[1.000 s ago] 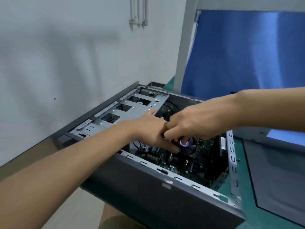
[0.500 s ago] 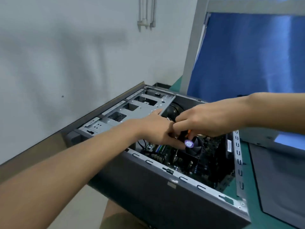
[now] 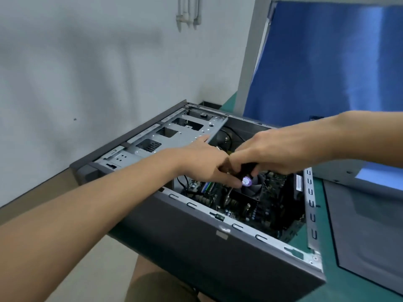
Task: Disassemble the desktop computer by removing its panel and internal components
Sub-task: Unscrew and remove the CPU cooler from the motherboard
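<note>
Hardly anything moved: right hand [image 3: 281, 149] stays clamped on screwdriver [image 3: 248, 173] above fan [image 3: 256, 189]; left hand [image 3: 202, 164] steadies it, grip unclear. Unscrewing likely ongoing.

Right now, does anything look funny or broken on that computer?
Nothing looks broken. The computer case lies open, its side panel off beside it, and its near side seems to hang past the green table edge. The right hand grips a dark tool over the fan.
</note>
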